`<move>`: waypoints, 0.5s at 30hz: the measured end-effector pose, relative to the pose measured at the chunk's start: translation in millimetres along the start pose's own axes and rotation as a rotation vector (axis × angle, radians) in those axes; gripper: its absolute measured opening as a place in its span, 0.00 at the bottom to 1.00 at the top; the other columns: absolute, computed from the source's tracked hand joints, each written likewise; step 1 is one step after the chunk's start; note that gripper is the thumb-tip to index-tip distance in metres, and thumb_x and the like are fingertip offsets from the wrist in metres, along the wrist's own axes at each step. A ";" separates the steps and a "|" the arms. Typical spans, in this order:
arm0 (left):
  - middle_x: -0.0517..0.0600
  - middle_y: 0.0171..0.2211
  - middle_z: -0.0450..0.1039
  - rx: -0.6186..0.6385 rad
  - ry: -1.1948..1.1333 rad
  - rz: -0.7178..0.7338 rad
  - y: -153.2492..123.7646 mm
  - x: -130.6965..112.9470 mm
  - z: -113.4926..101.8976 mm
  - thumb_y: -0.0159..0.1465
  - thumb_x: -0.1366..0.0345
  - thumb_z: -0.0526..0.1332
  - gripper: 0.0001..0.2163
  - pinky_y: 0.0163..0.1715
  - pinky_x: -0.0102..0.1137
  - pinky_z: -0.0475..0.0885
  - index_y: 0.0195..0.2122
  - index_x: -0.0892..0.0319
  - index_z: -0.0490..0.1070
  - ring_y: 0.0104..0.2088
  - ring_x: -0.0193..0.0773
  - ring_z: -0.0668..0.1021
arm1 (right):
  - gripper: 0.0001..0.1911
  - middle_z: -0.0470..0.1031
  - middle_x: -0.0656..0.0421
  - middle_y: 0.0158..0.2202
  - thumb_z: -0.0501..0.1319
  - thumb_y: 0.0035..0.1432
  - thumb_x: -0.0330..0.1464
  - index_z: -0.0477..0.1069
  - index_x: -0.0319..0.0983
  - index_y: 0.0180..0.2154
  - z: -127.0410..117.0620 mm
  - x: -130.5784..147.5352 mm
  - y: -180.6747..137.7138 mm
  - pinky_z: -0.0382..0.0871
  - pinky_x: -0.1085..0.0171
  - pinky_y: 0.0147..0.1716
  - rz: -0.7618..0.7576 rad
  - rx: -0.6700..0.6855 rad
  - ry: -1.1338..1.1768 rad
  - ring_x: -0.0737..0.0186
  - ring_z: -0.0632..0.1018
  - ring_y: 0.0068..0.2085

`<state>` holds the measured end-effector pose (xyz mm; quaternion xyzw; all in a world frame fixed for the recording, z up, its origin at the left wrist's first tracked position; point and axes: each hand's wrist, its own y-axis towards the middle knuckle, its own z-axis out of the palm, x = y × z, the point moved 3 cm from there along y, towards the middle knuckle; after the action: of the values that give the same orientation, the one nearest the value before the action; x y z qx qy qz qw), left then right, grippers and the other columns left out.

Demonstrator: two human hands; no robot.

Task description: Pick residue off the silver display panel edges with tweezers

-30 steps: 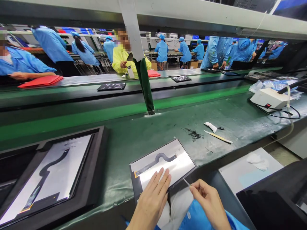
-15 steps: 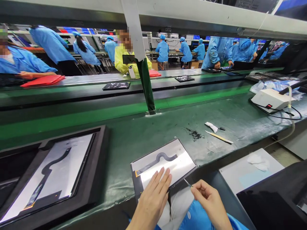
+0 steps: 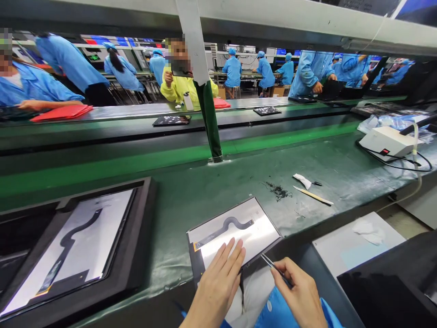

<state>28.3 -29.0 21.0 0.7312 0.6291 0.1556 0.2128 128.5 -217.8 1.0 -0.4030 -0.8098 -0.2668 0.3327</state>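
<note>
A display panel [image 3: 262, 234] with a silvery back and a dark curved ribbon cable [image 3: 228, 223] lies at the front edge of the green bench. My left hand [image 3: 221, 278] rests flat on its lower part, fingers stretched out. My right hand [image 3: 298, 289] grips a pair of tweezers [image 3: 278, 269], whose tips are close to the panel's lower right edge. Whether the tips touch the edge I cannot tell. Beyond the panel are black shreds [image 3: 278, 191], a yellow-handled blade tool [image 3: 314, 195] and a white-wrapped tool [image 3: 302, 181].
At left, a black foam tray [image 3: 143, 228] holds a similar panel [image 3: 99, 237]. A white device [image 3: 389, 141] with cables stands at the right. A post [image 3: 209, 123] rises from the bench. Across the conveyor, dark panels [image 3: 171, 120] lie near several co-workers. A white board [image 3: 362, 241] sits lower right.
My right hand has turned slightly, so more of the tweezers shows. My left hand and the panel stay nearly still. Across the line, a co-worker in yellow has raised a dark panel.
</note>
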 end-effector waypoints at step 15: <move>0.55 0.61 0.69 -0.015 -0.014 -0.016 3.1 -2.5 -2.7 0.66 0.79 0.50 0.23 0.62 0.40 0.68 0.62 0.64 0.65 0.64 0.44 0.68 | 0.18 0.70 0.63 0.21 0.60 0.61 0.45 0.71 0.40 0.25 -0.2 -2.5 7.9 0.64 0.68 0.24 0.202 0.102 0.226 0.64 0.70 0.24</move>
<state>29.2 -31.6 25.0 0.7258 0.6321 0.1534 0.2240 136.2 -214.9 0.6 -0.4322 -0.7351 -0.2343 0.4668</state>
